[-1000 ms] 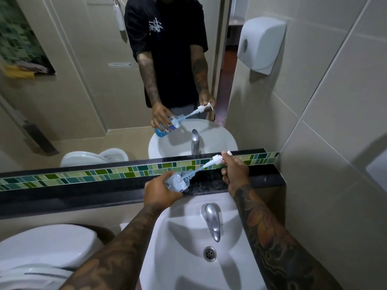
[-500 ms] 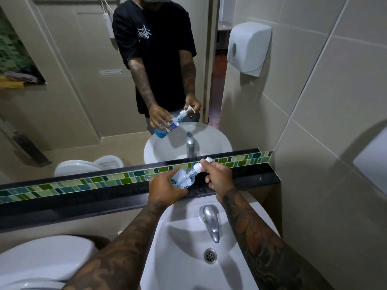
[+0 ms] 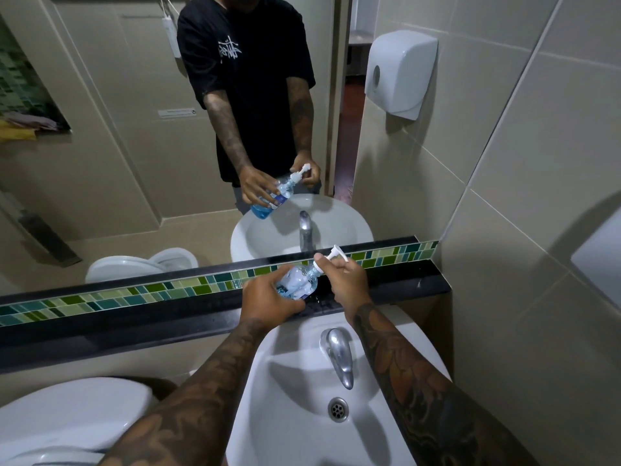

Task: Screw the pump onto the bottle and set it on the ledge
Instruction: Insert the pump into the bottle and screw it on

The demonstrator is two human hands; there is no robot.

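Observation:
A clear plastic bottle with blue liquid is tilted, its neck pointing up and to the right, above the black ledge. My left hand is wrapped around the bottle's body. The white pump sits at the bottle's neck, its nozzle sticking up. My right hand pinches the pump's collar with thumb and fingers. The mirror above the ledge repeats both hands and the bottle.
A white sink with a chrome tap and drain lies below my arms. A white toilet stands at the lower left. A paper dispenser hangs on the tiled right wall. Green mosaic trim runs behind the ledge.
The pump, held out with its tube drawn from the bottle a second ago, is now seated at the neck. My right hand has come in close to the bottle and grips the collar.

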